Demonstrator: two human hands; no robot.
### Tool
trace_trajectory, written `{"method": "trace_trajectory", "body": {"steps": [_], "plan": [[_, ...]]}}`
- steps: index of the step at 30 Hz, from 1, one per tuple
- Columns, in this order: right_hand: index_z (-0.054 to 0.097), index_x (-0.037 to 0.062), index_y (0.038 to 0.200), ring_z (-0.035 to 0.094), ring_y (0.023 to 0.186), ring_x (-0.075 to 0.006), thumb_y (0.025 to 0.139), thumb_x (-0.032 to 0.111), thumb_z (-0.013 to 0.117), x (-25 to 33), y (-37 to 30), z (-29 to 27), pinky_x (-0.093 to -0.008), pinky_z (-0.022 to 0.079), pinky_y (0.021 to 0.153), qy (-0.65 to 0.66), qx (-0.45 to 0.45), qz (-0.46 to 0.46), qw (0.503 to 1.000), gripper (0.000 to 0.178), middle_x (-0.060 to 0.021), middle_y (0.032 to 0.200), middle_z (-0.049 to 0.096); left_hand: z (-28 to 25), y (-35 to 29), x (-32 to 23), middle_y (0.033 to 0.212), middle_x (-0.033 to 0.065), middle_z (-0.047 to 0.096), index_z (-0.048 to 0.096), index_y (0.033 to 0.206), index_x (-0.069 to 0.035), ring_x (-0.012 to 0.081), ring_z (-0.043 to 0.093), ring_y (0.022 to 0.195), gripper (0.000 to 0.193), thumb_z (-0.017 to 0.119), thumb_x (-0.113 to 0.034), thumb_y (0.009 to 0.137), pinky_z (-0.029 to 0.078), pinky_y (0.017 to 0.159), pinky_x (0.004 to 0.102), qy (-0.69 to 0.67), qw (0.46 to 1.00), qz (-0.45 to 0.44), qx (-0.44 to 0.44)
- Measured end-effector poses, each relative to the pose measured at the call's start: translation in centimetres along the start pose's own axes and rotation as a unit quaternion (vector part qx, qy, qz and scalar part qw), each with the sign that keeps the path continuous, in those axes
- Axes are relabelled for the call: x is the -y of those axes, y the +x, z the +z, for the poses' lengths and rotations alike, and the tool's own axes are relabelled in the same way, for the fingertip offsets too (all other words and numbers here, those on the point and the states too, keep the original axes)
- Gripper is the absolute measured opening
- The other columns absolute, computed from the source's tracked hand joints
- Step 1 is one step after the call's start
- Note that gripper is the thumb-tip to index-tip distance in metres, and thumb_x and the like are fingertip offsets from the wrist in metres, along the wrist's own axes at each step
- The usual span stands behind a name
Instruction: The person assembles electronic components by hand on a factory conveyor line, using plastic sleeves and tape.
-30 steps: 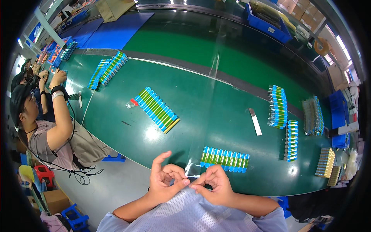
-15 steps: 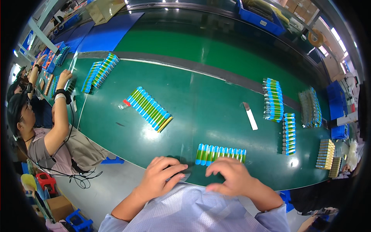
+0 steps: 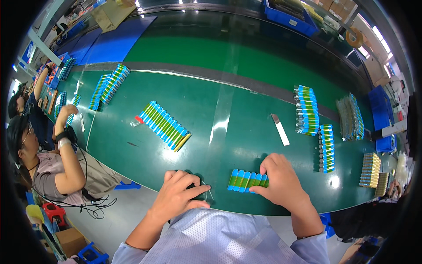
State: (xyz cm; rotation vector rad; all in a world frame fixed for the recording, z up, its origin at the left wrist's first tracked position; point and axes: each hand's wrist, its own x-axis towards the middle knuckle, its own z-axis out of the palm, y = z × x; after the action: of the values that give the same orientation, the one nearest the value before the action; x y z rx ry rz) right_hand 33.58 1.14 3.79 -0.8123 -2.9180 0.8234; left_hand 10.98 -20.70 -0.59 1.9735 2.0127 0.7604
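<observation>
My right hand (image 3: 281, 180) is closed on the right part of a row of blue-and-green battery cells (image 3: 241, 181), thumb at the near side and fingers at the far side. The row lies at the table's near edge, its right end hidden by the hand. To its left, my left hand (image 3: 181, 193) has thumb and fingers curled around a piece of clear plastic film (image 3: 208, 192), mostly hidden by the fingers. A longer row of battery cells (image 3: 163, 126) lies slanted farther off, a red tab (image 3: 139, 119) at its left end.
A white-handled knife (image 3: 280, 131) lies right of centre. More cell rows stand at the right (image 3: 327, 148) and back left (image 3: 115, 83). Beyond the strip along the table (image 3: 211, 163) runs a green belt (image 3: 189, 50). A co-worker (image 3: 48, 163) sits at the left.
My right hand has moved right and closed on the battery row, which has shifted slightly. My left hand stays near the film. The co-worker's raised hand has lowered, and the view has turned slightly.
</observation>
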Motion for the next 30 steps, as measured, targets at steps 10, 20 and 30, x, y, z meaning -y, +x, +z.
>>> {"method": "trace_trajectory", "body": {"steps": [10,20,30], "plan": [[0.048,0.0103,0.103,0.065,0.065,-0.0356,0.081,0.026,0.085,-0.6,-0.5,-0.7,-0.043,0.05,0.059,0.128,0.005,0.102,0.986,0.045,-0.0125,0.076,0.069,0.6,1.2,-0.3,0.084,-0.0024,0.059,0.079,0.108,-0.012,0.0181,0.051,0.08,0.031,0.083,-0.02,0.078,0.033,0.08,0.0339,0.002,0.999,-0.013,-0.044],[0.03,0.006,0.135,0.061,0.112,-0.0183,0.101,-0.007,0.045,1.6,-0.8,3.0,-0.0342,0.053,0.091,0.626,-0.026,-0.017,0.779,0.04,-0.0184,0.133,0.056,0.8,2.6,-1.3,0.09,0.0003,0.066,0.071,0.091,-0.011,0.0209,0.061,0.083,0.023,0.084,-0.008,0.073,0.042,0.08,0.0367,-0.091,0.989,-0.049,-0.101],[0.035,0.0056,0.13,0.06,0.113,-0.019,0.096,-0.012,0.049,2.9,-1.7,6.8,-0.033,0.056,0.09,0.661,-0.12,0.006,0.741,0.04,-0.0158,0.13,0.053,1.1,0.4,-1.0,0.106,-0.0054,0.069,0.072,0.103,-0.015,0.014,0.059,0.091,0.023,0.068,-0.016,0.081,0.046,0.083,0.0311,0.059,0.99,0.127,-0.018]]}}
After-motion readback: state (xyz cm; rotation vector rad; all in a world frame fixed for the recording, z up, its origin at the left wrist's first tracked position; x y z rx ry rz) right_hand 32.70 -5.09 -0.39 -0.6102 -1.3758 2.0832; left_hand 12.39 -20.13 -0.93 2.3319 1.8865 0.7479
